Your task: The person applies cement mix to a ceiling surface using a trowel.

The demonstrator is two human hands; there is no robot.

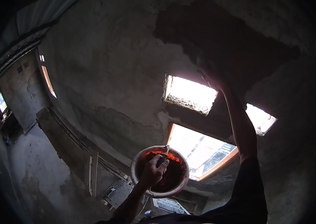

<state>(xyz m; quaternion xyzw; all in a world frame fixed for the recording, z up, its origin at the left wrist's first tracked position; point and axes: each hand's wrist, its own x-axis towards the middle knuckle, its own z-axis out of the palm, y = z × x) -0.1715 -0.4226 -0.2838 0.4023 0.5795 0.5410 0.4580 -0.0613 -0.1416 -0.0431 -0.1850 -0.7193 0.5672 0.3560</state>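
My left hand (152, 173) is closed round the handle of a round bucket (183, 183), which hangs in front of me. The bucket's inside glows orange-red along the far wall, and its bottom is in deep shadow. My right arm stretches up to the wall, with my right hand (213, 79) at the upper right corner of a bright square opening (191, 94). Its fingers are lost in glare and shadow, so I cannot make out whether they hold anything. Above that hand a large dark, damp-looking patch (225, 33) covers part of the rough grey wall (113, 56).
Below the square opening is a wood-framed window (202, 149). A second small opening (260, 118) lies right of my forearm. Long boards (60, 138) run along the lower left, above a stained floor (42, 164). Corrugated roofing (34, 15) shows at the upper left.
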